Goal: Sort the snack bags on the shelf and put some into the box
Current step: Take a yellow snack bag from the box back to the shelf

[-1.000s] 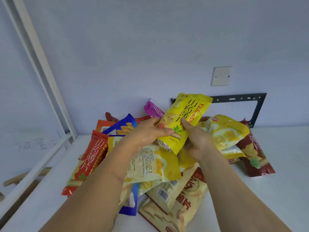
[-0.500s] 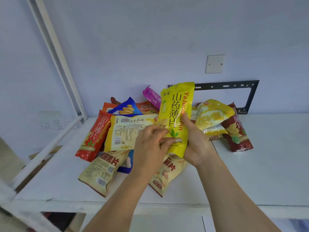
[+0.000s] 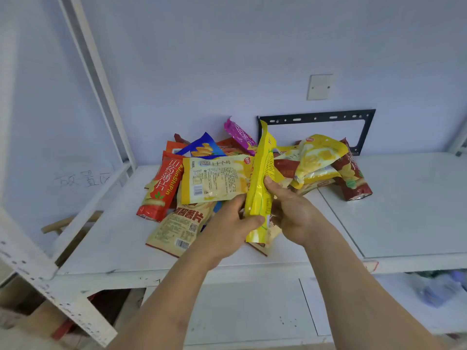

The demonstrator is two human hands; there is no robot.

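A yellow snack bag [image 3: 261,173] stands upright and edge-on above the white shelf [image 3: 404,210]. My left hand [image 3: 232,231] grips its lower part from the left, and my right hand [image 3: 290,210] grips it from the right with the thumb on the bag. Behind them lies a pile of snack bags: a pale yellow bag [image 3: 214,178] showing its back label, a red bag [image 3: 161,188], a beige bag [image 3: 179,226], a blue bag [image 3: 204,147], a purple bag [image 3: 238,133] and a dark red bag [image 3: 353,178]. No box is in view.
A white upright post [image 3: 101,79] and a diagonal shelf beam [image 3: 50,281] stand at the left. A black metal bracket [image 3: 366,130] and a wall plate [image 3: 319,87] are on the back wall. A lower shelf [image 3: 252,311] shows beneath.
The view has pulled back and down. The yellow bag has turned from face-on to edge-on between my hands, which still hold it.
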